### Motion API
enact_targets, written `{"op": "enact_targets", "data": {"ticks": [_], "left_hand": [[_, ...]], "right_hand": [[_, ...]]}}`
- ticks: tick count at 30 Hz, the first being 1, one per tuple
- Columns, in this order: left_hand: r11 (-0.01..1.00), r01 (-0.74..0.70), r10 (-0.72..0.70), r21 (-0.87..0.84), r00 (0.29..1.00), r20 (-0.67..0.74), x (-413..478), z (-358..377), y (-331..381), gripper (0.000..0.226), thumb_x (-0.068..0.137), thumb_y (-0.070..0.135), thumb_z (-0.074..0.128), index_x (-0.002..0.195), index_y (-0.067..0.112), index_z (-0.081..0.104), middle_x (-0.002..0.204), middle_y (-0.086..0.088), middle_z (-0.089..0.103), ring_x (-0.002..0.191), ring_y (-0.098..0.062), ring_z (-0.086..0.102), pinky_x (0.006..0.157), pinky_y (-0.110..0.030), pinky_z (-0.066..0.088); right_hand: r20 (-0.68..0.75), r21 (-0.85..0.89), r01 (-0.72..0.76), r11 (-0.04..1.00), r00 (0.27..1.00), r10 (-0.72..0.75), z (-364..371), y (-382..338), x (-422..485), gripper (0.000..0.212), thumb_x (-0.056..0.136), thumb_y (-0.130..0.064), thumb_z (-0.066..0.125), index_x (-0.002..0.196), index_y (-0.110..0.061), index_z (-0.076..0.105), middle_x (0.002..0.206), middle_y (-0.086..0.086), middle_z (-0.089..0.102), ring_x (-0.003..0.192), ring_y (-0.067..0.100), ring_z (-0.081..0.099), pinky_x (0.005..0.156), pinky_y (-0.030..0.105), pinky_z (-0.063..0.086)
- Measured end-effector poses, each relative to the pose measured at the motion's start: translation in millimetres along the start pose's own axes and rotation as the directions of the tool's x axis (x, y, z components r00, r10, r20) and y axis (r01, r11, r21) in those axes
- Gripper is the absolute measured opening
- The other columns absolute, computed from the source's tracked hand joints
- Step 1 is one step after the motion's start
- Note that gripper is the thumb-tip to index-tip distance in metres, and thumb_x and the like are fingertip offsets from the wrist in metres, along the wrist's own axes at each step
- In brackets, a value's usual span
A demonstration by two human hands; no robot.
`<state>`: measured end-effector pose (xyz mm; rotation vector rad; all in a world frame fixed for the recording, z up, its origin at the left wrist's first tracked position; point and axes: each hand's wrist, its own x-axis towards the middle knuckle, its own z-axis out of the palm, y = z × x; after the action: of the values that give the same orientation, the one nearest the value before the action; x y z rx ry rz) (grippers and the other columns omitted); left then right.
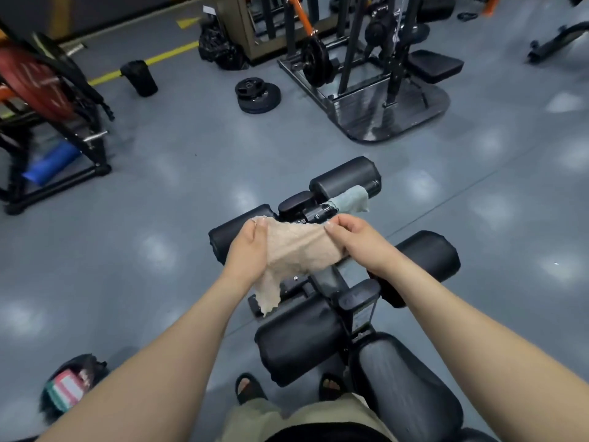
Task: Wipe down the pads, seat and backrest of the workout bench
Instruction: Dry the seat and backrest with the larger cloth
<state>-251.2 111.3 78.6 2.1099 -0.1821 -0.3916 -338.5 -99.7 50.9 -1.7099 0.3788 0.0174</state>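
1. Closest in, the seat [411, 387] lies on the near side of the bench's upright post [361, 309] and a little to its right. The backrest is out of sight.
2. Left of the post and right against it, a fat roller pad [296, 342] lies crosswise.
3. Just beyond the post, both hands are up in the air with a beige cloth [296, 253] stretched between them. The left hand [247, 247] has its fingers curled round one end, the right hand [353, 240] pinches the other end, and one corner hangs loose towards the post.
4. Below the hands, a second pair of pads sticks out on either side of the post's line. The left pad [224, 234] sits directly under the left hand, and the right pad [430, 253] lies out to the right of the right hand. Both have their long axes running side to side, across the person's reach.
5. From where I stand, the left pad looks the handier one to wipe next, with strokes running along its length.
6. Farthest beyond the post is one more roller pad [344, 178], with a grey cloth [350, 199] draped just beside it.
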Motion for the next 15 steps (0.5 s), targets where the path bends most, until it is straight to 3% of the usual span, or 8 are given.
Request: {"op": "enact_targets", "data": {"ticks": [2, 5, 9, 11, 13, 15], "left_hand": [[0.999, 0.024, -0.025, 0.039, 0.999, 0.033, 8.4, 0.8, 2.7, 0.038, 0.105, 0.047, 0.033, 0.107, 0.020, 0.060, 0.104, 0.002, 0.066, 0.099, -0.014, 0.060, 0.080, -0.021, 0.043], [0.987, 0.162, -0.162, 0.014, 0.972, 0.170, 17.1, -5.4, 6.3, 0.026, 0.095, 0.041, 0.040, 0.111, 0.026, 0.055, 0.109, 0.004, 0.063, 0.101, -0.016, 0.059, 0.089, -0.035, 0.048], [0.962, 0.270, -0.257, -0.034, 0.944, 0.208, 28.3, -16.1, 3.3, 0.021, 0.081, 0.018, 0.052, 0.100, 0.023, 0.046, 0.086, 0.000, 0.052, 0.075, -0.020, 0.045, 0.065, -0.035, 0.036], [0.968, 0.252, -0.244, -0.020, 0.951, 0.189, 32.4, -21.8, 1.5, 0.028, 0.085, 0.014, 0.053, 0.109, 0.026, 0.047, 0.082, 0.000, 0.051, 0.068, -0.018, 0.043, 0.058, -0.032, 0.033], [0.982, 0.187, -0.178, -0.027, 0.963, 0.201, 36.3, -28.3, -2.5, 0.041, 0.087, 0.013, 0.055, 0.117, 0.040, 0.049, 0.081, -0.001, 0.053, 0.068, -0.017, 0.048, 0.060, -0.033, 0.039], [0.989, 0.143, -0.131, -0.042, 0.967, 0.218, 40.1, -31.7, -6.7, 0.044, 0.088, 0.014, 0.057, 0.109, 0.053, 0.058, 0.088, -0.002, 0.059, 0.079, -0.020, 0.057, 0.068, -0.039, 0.050]], "right_hand": [[-0.010, -0.007, -0.022, 1.000, 1.000, 0.022, 0.4, -3.3, 4.0, 0.027, 0.103, -0.039, 0.050, 0.082, -0.023, 0.051, 0.071, -0.008, 0.045, 0.069, 0.012, 0.043, 0.067, 0.030, 0.039], [0.048, 0.210, -0.162, 0.964, 0.987, 0.156, 10.2, -2.9, 10.6, 0.027, 0.106, -0.040, 0.043, 0.090, -0.019, 0.050, 0.071, -0.005, 0.053, 0.065, 0.012, 0.053, 0.063, 0.030, 0.049], [0.283, 0.358, -0.312, 0.880, 0.934, 0.217, 14.3, 2.5, 24.8, 0.027, 0.090, -0.028, 0.064, 0.100, -0.020, 0.040, 0.066, -0.003, 0.048, 0.055, 0.011, 0.046, 0.057, 0.030, 0.044], [0.351, 0.242, -0.334, 0.911, 0.906, 0.238, 9.7, 11.1, 29.7, 0.042, 0.078, -0.016, 0.065, 0.112, -0.027, 0.043, 0.076, 0.004, 0.048, 0.060, 0.016, 0.048, 0.056, 0.031, 0.045], [0.296, 0.038, -0.286, 0.958, 0.919, 0.262, 6.3, 20.7, 33.4, 0.073, 0.078, -0.016, 0.067, 0.131, -0.058, 0.039, 0.083, 0.013, 0.048, 0.069, 0.027, 0.048, 0.066, 0.041, 0.047], [0.190, -0.071, -0.222, 0.972, 0.954, 0.232, 6.4, 22.3, 36.3, 0.082, 0.084, -0.020, 0.065, 0.133, -0.073, 0.028, 0.076, 0.012, 0.047, 0.070, 0.028, 0.046, 0.069, 0.048, 0.047]]}}
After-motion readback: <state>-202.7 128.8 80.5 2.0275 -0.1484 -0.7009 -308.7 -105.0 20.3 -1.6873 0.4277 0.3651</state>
